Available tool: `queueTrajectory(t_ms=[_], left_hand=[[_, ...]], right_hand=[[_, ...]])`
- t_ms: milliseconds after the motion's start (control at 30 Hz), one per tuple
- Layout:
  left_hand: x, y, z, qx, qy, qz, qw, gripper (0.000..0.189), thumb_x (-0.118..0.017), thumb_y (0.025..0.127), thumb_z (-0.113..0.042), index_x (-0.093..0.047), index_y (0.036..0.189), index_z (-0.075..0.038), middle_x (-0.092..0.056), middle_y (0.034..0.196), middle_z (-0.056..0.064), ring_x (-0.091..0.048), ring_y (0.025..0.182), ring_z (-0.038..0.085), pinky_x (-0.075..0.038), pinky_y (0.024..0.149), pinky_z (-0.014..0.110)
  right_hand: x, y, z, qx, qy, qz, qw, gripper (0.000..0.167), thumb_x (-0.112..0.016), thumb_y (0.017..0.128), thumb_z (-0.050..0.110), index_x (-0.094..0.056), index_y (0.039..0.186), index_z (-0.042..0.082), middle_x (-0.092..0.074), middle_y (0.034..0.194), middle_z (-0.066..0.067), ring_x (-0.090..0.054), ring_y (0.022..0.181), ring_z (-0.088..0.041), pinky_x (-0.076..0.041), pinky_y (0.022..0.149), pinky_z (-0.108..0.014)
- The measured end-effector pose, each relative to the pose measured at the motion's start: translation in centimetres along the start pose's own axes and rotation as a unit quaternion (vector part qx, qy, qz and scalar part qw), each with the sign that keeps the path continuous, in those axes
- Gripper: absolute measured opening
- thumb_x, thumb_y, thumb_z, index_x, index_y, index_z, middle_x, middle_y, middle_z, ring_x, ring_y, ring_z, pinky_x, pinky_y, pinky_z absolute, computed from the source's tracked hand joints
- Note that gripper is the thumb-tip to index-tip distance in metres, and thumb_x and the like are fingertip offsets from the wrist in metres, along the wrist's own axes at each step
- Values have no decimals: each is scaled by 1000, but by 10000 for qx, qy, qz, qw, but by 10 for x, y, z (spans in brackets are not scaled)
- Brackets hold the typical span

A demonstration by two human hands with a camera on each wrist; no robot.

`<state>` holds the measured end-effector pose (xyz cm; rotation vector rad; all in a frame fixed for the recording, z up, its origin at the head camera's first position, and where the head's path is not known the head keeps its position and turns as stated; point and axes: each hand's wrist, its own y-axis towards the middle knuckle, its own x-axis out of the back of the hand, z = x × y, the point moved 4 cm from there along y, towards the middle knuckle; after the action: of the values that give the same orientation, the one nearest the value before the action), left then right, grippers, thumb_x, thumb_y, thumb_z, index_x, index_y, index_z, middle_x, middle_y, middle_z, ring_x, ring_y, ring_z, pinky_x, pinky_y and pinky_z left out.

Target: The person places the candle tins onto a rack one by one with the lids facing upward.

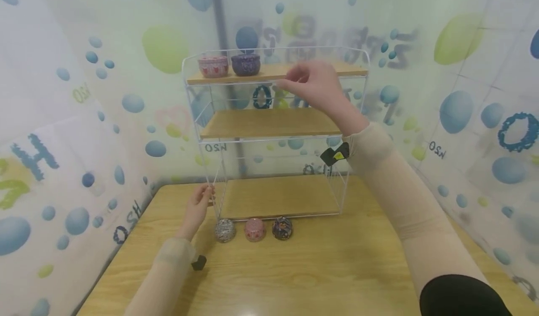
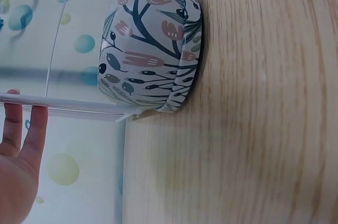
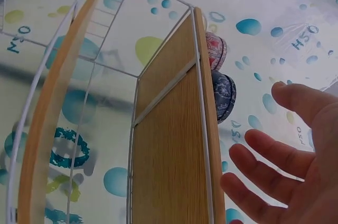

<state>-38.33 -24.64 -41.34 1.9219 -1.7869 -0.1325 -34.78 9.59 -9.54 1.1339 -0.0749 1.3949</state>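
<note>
A white wire shelf rack (image 1: pixel 275 140) with three wooden boards stands on the table. My left hand (image 1: pixel 199 208) grips its lower left post, its fingers (image 2: pixel 36 134) at the white wire in the left wrist view. My right hand (image 1: pixel 316 84) holds nothing, its fingers loosely bent in front of the top board (image 1: pixel 273 72). To its left on that board sit a pink patterned tin (image 1: pixel 214 67) and a dark blue tin (image 1: pixel 246 65), side by side, lids up. In a row before the bottom board are a white floral tin (image 2: pixel 148 49), a pink tin (image 1: pixel 255 229) and a dark patterned tin (image 1: pixel 282 228).
The middle board (image 1: pixel 269 122) and bottom board (image 1: pixel 280 194) lie below the top one, between wire side rails. The wooden table (image 1: pixel 320 269) reaches out on all sides of the rack. A printed curtain (image 1: pixel 168 96) hangs behind and at both sides.
</note>
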Motion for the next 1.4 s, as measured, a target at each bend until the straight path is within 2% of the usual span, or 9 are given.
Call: queueTrajectory(t_ms=[133,267,367,567,800,967,1133,1267,1400], left_hand=[[1,-1,-3,25,49,-7,10000,29,-41,106,-24,-53,118,0,-54,109,19,-57,94,20,-55,79,26],[0,-1,-4,21,84,43,10000,31,-41,106,-26,-53,119,0,-53,111,21,-57,96,20,-55,80,25],[0,-1,-3,27,109,44,9999,32,-40,106,-27,-52,119,0,-53,111,22,-57,95,19,-55,80,25],[0,-1,0,46,101,3,9999,33,-40,106,-27,-51,120,2,-54,108,16,-56,93,12,-55,79,24],[0,0,-1,50,-6,40,10000,33,-41,106,-26,-52,120,1,-50,114,27,-56,97,23,-54,79,23],[0,-1,-2,96,-8,46,9999,33,-40,106,-27,-52,121,1,-51,114,25,-55,102,35,-54,79,23],[-1,-1,-3,200,85,90,9997,32,-40,106,-26,-51,121,-1,-52,114,21,-56,102,30,-54,82,26],[-2,-4,-14,315,-4,198,9993,29,-40,106,-21,-51,121,1,-51,115,24,-55,102,29,-54,85,32],[-2,-8,-30,287,8,178,9994,27,-39,106,-15,-51,120,5,-52,112,22,-55,101,32,-54,87,40]], right_hand=[[-2,-10,-4,154,167,24,9997,38,-69,88,43,-70,108,9,-68,101,-1,-62,90,-16,-52,77,-30],[-7,-20,-14,3,245,116,9996,42,-69,88,43,-68,113,10,-67,103,-1,-61,92,-16,-50,79,-32],[-14,-29,-21,-81,359,192,9991,40,-71,88,39,-67,114,10,-67,102,-2,-60,93,-17,-50,79,-34],[-34,-48,-32,20,387,357,9986,37,-73,87,32,-67,115,9,-66,102,-4,-61,90,-18,-52,74,-36],[-54,-72,-44,239,346,593,9974,44,-72,87,37,-65,120,8,-65,112,-8,-60,97,-21,-51,82,-39],[-68,-88,-56,320,300,649,9969,43,-70,88,39,-66,119,10,-66,110,-5,-60,95,-22,-51,78,-39],[-83,-102,-70,310,405,596,9969,41,-72,86,38,-67,116,9,-66,112,-4,-59,96,-20,-51,80,-38],[-94,-112,-80,272,511,540,9969,45,-75,84,37,-66,118,9,-65,115,-6,-58,99,-20,-51,82,-38],[-106,-121,-88,167,659,724,9951,50,-78,81,37,-63,122,11,-64,115,-4,-58,101,-20,-51,87,-39]])
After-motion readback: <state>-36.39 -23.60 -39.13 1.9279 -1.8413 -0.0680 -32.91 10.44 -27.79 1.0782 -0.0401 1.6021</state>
